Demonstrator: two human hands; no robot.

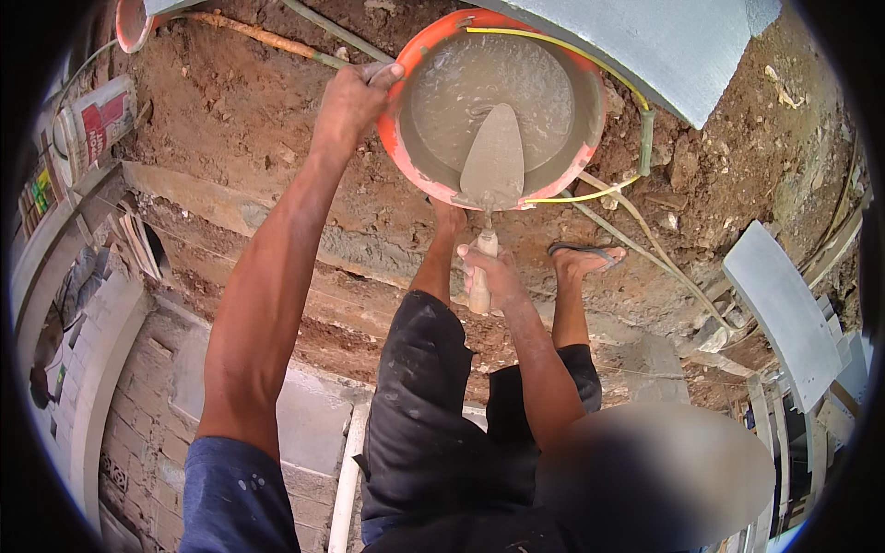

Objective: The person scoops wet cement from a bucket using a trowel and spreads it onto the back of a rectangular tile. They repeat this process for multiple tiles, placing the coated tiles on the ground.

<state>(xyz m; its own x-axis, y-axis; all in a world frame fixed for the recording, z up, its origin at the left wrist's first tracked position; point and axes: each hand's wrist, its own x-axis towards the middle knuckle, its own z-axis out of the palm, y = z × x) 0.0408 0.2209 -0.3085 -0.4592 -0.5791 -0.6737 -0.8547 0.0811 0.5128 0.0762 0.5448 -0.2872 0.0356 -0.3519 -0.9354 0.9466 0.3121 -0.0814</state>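
Note:
Wet grey mortar (442, 97) fills much of an orange-red bucket (393, 138), which has a yellow wire handle (590, 55) with a green grip hanging down its right side. My left hand (355, 103) grips the bucket's rim at the upper left, thumb over the edge. In my right hand (500, 274) is the wooden handle of a trowel (496, 161), just below the bucket. Its mortar-coated, pointed blade lies across the near rim, tip over the mortar; whether the blade touches the mortar I cannot tell.
Grey blocks or slabs (682, 55) overhang the bucket's upper right; another grey slab (784, 309) stands at the right. A white pail (101, 129) sits at the left, near a hose (258, 35). Sticks (659, 263) cross the uneven soil. A white pipe (348, 479) runs below.

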